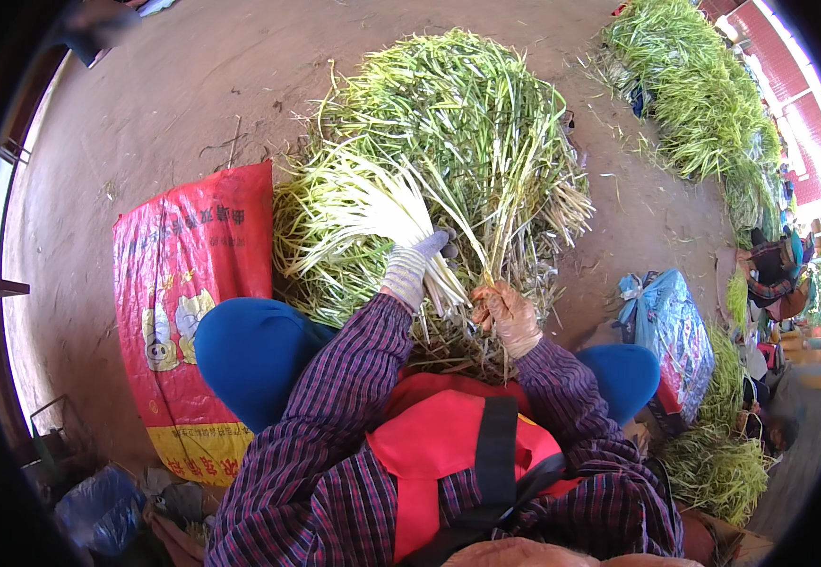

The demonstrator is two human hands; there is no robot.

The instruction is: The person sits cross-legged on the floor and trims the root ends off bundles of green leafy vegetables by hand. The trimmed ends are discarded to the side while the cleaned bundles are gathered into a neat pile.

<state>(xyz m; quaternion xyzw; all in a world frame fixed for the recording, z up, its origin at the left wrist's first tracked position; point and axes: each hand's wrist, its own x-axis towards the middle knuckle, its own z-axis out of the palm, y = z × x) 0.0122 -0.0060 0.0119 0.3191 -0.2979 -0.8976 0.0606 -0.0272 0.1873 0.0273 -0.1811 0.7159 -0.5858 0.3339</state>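
My left hand [412, 272], in a pale striped knit glove with grey fingertips, is closed around a bundle of long, chive-like stalks [390, 207]. Their white stem ends poke out below the fist, and the pale green leaves fan out to the upper left. Just right of those stem ends, my right hand [513, 320], in a thin, stained translucent glove, pinches the lower end of a thin yellowish stalk [473, 248]. A large heap of the same green stalks [446, 99] lies on the ground under and beyond both hands.
A red and yellow printed sack [194, 248] lies left of my blue-covered knees. Right of them stands a tied blue plastic bag [672, 340]. More green stalks [694, 106] are piled at the upper right. People sit at the right edge, and another is at the top left.
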